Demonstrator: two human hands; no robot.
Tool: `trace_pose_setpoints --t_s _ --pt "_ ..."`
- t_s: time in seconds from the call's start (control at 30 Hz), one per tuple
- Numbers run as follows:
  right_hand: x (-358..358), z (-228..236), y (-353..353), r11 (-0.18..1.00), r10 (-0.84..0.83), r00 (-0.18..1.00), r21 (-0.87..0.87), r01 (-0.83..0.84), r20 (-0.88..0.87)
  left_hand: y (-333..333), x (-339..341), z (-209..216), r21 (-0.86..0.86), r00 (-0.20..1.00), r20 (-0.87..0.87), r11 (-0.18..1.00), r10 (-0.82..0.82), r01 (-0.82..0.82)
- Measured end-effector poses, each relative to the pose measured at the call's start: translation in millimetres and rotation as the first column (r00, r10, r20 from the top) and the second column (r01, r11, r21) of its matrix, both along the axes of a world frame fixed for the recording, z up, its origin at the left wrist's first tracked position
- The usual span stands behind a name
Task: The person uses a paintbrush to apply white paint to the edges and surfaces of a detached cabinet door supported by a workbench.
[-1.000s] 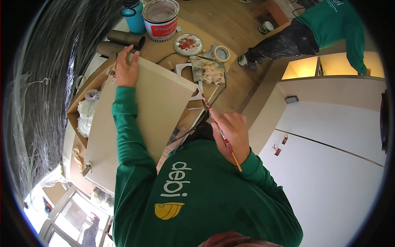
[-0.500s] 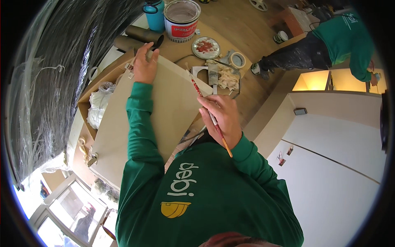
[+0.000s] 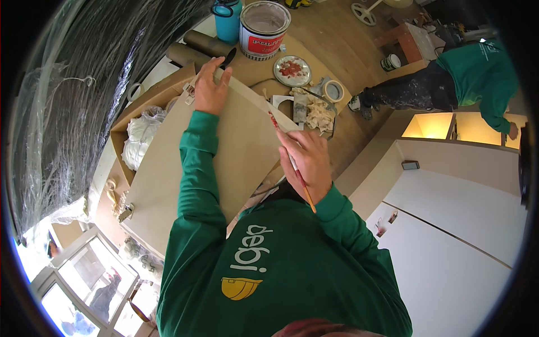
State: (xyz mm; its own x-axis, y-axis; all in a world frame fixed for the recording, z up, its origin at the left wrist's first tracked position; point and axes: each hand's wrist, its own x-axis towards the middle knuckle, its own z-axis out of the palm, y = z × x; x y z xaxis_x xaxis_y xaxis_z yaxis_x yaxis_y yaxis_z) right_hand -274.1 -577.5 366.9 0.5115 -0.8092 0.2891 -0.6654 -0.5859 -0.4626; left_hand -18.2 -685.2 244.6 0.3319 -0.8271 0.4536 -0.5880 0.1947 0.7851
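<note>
A beige cabinet door [image 3: 224, 151] stands open in front of me, hinges showing along its left side. My left hand [image 3: 211, 90] grips its far upper corner, fingers over the edge and thumb on the face. In my right hand [image 3: 307, 163] is a slim paintbrush [image 3: 300, 178] with a reddish-orange handle and red smears near its tip. The tip lies at the door's right edge strip; whether it touches is hard to tell. Past that edge, a round lid [image 3: 292, 70] carries red and white paint or filler.
Beyond the door stand an open can [image 3: 264, 39] and a blue bottle [image 3: 227, 23]. A tape roll [image 3: 333, 90] and crumpled rags [image 3: 319, 115] lie near the lid. Plastic sheeting [image 3: 73, 90] hangs at left. A co-worker [image 3: 477, 67] in green leans toward lit shelves [image 3: 429, 124] at right.
The brush tip has come down from just past the door's edge onto the edge strip. My left hand keeps its place on the door. The whole view has shifted slightly.
</note>
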Motion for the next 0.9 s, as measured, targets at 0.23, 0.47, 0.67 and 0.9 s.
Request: trace_pose_setpoints --t_s 0.23,0.47,0.67,0.9 --pt "-0.1 14.0 4.3 1.000 -0.004 0.999 -0.023 0.005 0.044 -1.1 -2.8 0.2 0.008 1.000 0.006 1.000 0.015 -0.015" --pt "0.7 -3.4 1.5 0.999 -0.025 1.000 -0.044 0.024 -0.018 -3.3 -1.4 -0.2 0.007 1.000 0.015 1.000 -0.006 0.006" --pt "-21.4 10.9 22.9 0.999 -0.038 0.998 0.021 0.039 -0.056 0.2 -1.2 0.5 0.018 1.000 -0.004 1.000 0.011 -0.011" --pt "-22.9 20.0 29.0 0.997 -0.070 0.997 -0.012 0.070 -0.011 0.2 0.1 -2.4 0.055 1.000 0.029 0.998 -0.001 0.000"
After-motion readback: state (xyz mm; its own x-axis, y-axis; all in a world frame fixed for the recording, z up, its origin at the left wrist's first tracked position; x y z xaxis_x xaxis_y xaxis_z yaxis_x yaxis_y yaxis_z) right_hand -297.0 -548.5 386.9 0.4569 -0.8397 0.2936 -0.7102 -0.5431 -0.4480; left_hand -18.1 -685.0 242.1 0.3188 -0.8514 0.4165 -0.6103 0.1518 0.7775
